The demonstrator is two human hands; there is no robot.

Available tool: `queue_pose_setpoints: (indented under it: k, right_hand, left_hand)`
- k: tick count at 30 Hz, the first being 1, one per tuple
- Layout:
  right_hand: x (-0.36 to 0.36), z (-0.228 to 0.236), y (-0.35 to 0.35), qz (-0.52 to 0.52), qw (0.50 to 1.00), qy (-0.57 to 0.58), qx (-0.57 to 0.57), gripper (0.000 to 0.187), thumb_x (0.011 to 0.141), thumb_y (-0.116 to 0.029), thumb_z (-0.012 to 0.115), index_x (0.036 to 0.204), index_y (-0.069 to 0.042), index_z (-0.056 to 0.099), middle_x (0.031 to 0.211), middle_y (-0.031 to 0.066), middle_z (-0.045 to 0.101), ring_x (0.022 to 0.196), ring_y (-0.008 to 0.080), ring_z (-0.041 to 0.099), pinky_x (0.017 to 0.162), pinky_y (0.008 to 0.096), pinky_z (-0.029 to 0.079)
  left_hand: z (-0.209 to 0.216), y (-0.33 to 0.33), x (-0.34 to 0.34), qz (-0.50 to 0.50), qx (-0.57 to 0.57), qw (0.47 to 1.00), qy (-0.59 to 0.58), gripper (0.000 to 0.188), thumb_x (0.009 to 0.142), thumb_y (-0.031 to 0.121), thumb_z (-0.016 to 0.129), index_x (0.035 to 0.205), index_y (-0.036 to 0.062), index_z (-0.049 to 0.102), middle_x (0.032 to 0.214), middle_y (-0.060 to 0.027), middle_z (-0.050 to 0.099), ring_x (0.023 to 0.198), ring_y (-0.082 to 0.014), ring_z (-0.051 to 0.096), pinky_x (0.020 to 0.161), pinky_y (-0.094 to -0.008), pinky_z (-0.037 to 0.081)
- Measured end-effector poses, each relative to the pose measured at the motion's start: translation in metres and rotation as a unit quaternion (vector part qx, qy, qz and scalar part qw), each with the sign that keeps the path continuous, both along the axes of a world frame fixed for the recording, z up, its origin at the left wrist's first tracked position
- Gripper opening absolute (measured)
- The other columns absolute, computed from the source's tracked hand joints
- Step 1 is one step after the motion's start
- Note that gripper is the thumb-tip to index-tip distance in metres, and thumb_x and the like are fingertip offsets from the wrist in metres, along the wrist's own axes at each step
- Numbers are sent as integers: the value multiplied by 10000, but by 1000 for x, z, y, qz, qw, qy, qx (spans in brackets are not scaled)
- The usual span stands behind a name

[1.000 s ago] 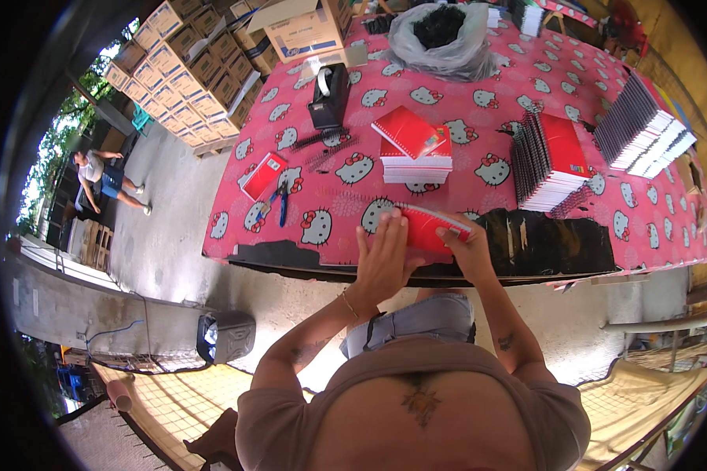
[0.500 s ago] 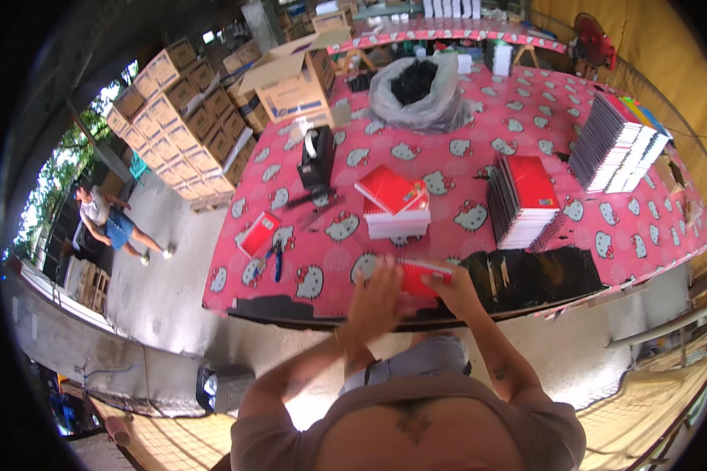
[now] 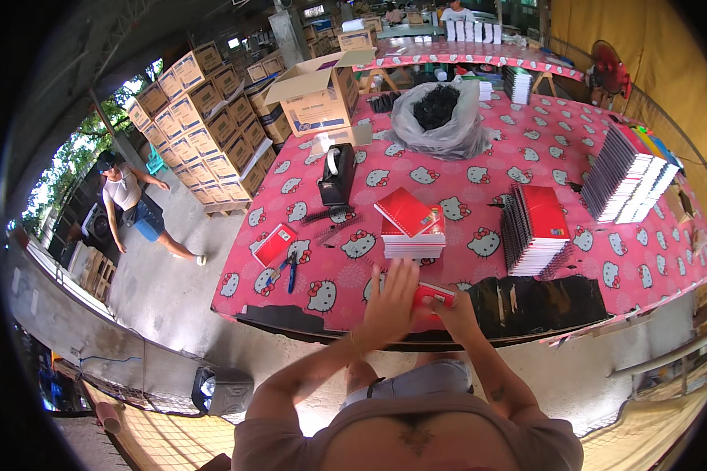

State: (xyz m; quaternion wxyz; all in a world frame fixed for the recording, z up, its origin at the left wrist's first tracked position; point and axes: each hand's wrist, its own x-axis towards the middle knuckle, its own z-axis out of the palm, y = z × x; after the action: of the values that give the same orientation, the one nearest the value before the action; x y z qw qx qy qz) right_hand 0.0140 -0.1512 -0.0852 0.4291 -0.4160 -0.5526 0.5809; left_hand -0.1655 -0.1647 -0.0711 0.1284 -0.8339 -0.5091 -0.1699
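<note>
At the table's near edge a small red notebook [image 3: 432, 295] lies between my hands. My right hand [image 3: 457, 314] pinches its right side, thumb on top. Stretched out flat, the fingers of my left hand [image 3: 393, 298] are at its left side and cover part of it; whether they press on it I cannot tell. Just beyond, a stack of red notebooks [image 3: 413, 245] stands with its top one turned askew. To the right rises a taller pile of spiral-bound red notebooks [image 3: 545, 213]. Another red notebook [image 3: 274, 246] and blue-handled pliers [image 3: 292, 272] lie to the left.
Black wire coils [image 3: 327, 214] lie near a black tape dispenser [image 3: 338, 177]. Farther back are a plastic bag of black coils [image 3: 440, 129] and an open carton [image 3: 314, 102]. Notebook piles [image 3: 628, 174] stand far right. A person [image 3: 133, 206] walks on the left floor.
My left hand's fingers have spread and straightened over the notebook's left side. My right hand keeps its hold. The view has tipped up slightly, and the person at left has taken a step.
</note>
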Motion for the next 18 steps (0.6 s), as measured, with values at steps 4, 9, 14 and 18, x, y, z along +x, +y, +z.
queue_pose_setpoints:
  k: [4,9,14,18]
  right_hand:
    - [9,-18,2,4,991,-36,128,255,916,-87,676,1163,-30,696,936,24,728,833,80,606,791,254,494]
    - [6,-24,8,1,997,-26,74,253,913,-67,666,1162,-31,694,976,46,740,874,80,621,831,284,503]
    - [4,-44,14,4,991,-44,127,264,904,-63,664,1162,-10,684,984,57,727,899,88,615,828,288,505]
    - [5,-54,17,-13,991,-50,124,279,897,-42,635,1169,5,673,1015,65,727,920,94,610,846,287,506]
  left_hand:
    - [-24,-20,10,-22,14,999,-31,823,933,594,463,1448,-44,395,1525,-253,364,1440,-394,315,1136,-629,201]
    - [-39,-15,10,-38,28,999,-23,850,941,634,412,1455,-43,390,1523,-260,366,1451,-396,299,1138,-627,186]
    - [0,17,18,18,19,997,-75,864,963,638,365,1454,-73,371,1550,-274,314,1476,-421,236,1163,-635,80]
    - [-49,-30,18,-82,-33,995,-38,837,962,589,418,1462,-79,350,1545,-279,315,1469,-424,243,1157,-636,110]
